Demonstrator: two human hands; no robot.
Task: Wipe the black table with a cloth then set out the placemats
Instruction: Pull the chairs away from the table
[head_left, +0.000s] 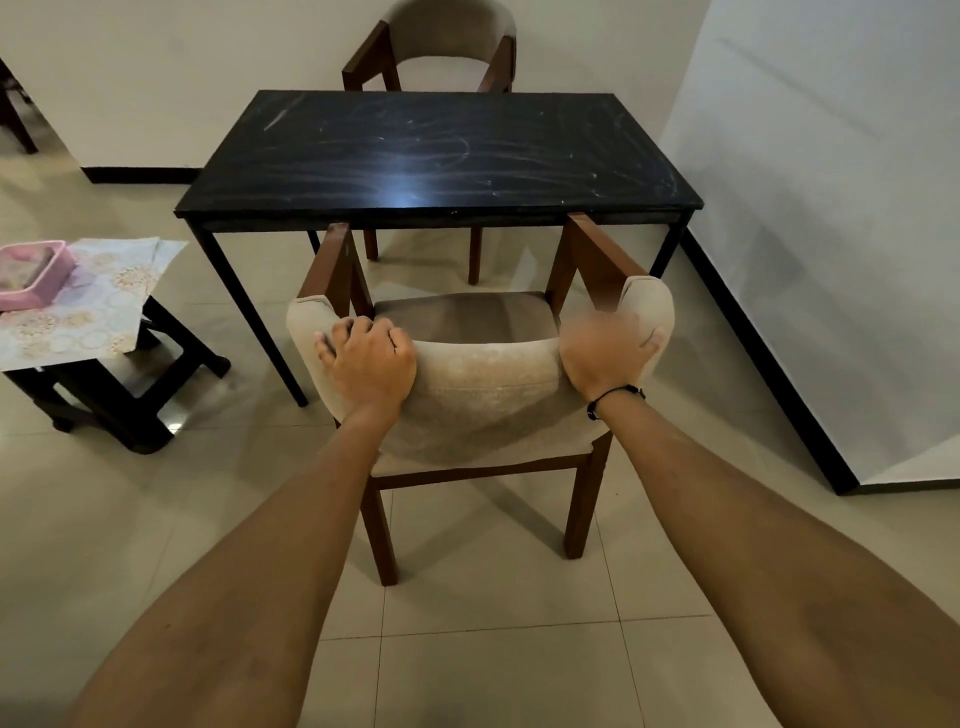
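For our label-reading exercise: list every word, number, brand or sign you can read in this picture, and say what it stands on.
None: no readable text anywhere.
Black table: only pale smears.
Sheets on the stool: a flower pattern, no words.
Pink tray: no label shows.

Our left hand (370, 358) and right hand (605, 353) gripping a beige chair's backrest (488, 374), smeared black desk (431, 156) beyond, patterned placemats (98, 306) on a side stool (124, 400).

Dim, warm indoor light from overhead throws a bluish-white glare spot on my black table (436, 156) and soft shadows on the floor; my right hand (608, 353) is motion-blurred, and straight edges bow near the borders
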